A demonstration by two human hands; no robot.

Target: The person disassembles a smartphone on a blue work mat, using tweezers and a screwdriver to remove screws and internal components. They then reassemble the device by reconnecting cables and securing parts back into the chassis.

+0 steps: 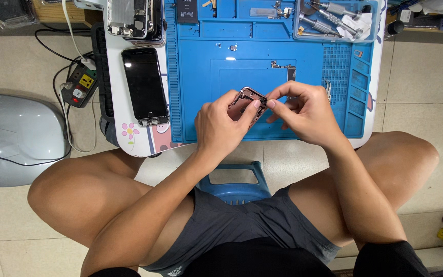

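1. The left hand [220, 124] holds a small pink-gold phone frame [245, 104] from its left side, with the fingers curled around the edge and the thumb on top.
2. The right hand [306, 112] is closed in a narrow pinch at the top right corner of the frame; the thumb and the first finger meet there. I cannot tell if a small part is between them.
3. The frame is lifted a little above the blue work mat [262, 66], near the front edge of the mat, and it is tilted.
4. A black phone screen [144, 84] lies flat to the left of the mat, well apart from the hands.
5. A clear tray with screwdrivers [334, 20] stands at the far right corner of the mat.
6. A small circuit part [283, 66] lies on the mat just behind the hands.
7. A blue plastic stool [234, 182] is seen between the person's knees.
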